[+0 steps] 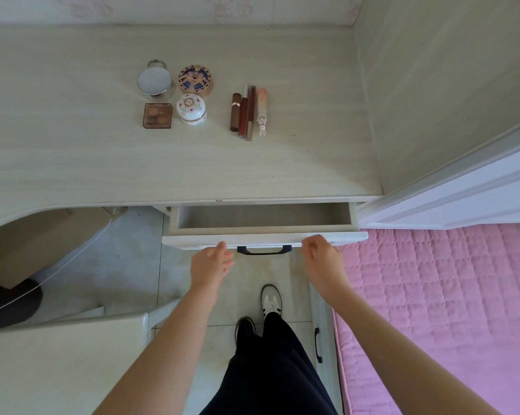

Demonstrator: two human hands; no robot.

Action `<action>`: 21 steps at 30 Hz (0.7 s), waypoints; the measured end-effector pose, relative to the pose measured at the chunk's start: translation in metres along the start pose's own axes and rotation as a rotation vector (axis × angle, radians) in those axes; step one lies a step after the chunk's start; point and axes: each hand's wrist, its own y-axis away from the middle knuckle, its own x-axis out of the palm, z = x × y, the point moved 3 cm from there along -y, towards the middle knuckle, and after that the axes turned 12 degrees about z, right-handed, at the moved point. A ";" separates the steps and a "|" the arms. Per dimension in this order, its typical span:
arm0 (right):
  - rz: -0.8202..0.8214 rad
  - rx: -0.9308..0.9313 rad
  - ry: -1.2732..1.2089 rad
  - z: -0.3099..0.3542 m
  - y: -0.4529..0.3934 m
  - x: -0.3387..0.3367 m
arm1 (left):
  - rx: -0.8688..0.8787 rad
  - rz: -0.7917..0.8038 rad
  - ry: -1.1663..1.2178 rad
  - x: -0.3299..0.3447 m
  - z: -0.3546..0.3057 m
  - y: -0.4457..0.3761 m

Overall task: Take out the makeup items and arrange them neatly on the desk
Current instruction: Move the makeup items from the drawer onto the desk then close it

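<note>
1. Desk (pixel 73 151): pale wood-grain top, set against the far wall, with a panel on its right.
2. Far-left group, laid out as a square: a round silver-lidded jar (pixel 154 80), a round patterned compact (pixel 195 79) to its right, a square brown compact (pixel 157 115) nearer, and a white floral pot (pixel 192 109) beside that.
3. Right group, well apart from the first: a brown lipstick (pixel 235 112), two slim tubes (pixel 248 113) and a pink rabbit-ended stick (pixel 262 112), laid side by side and parallel.
4. Drawer (pixel 264 238): pulled out under the desk's near edge, nothing seen inside; dark handle (pixel 264 250) at the centre front.
5. Left hand (pixel 210 265): fingers relaxed and extended, placed at the drawer front left of the handle; nothing held.
6. Right hand (pixel 321 259): fingers loosely curled at the drawer front's top edge, right of the handle; a firm grip cannot be told.
7. Pink quilted bedding (pixel 447 295): noted at near right.
</note>
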 end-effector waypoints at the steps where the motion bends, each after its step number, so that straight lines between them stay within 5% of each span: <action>1: -0.002 0.161 -0.180 -0.006 -0.003 0.000 | -0.100 0.043 0.173 0.000 0.001 -0.003; 3: 0.014 0.455 -0.699 -0.013 -0.010 0.003 | -0.176 0.094 0.426 0.001 -0.002 -0.007; 6: 0.014 0.587 -1.237 -0.008 -0.023 0.001 | -0.186 0.070 0.608 -0.001 -0.011 -0.013; 12: -0.065 0.554 -1.343 -0.006 -0.047 -0.012 | -0.201 0.041 0.780 -0.002 -0.020 -0.020; 21: -0.059 0.645 -1.178 0.003 -0.069 -0.024 | -0.180 0.012 0.712 0.000 -0.035 -0.035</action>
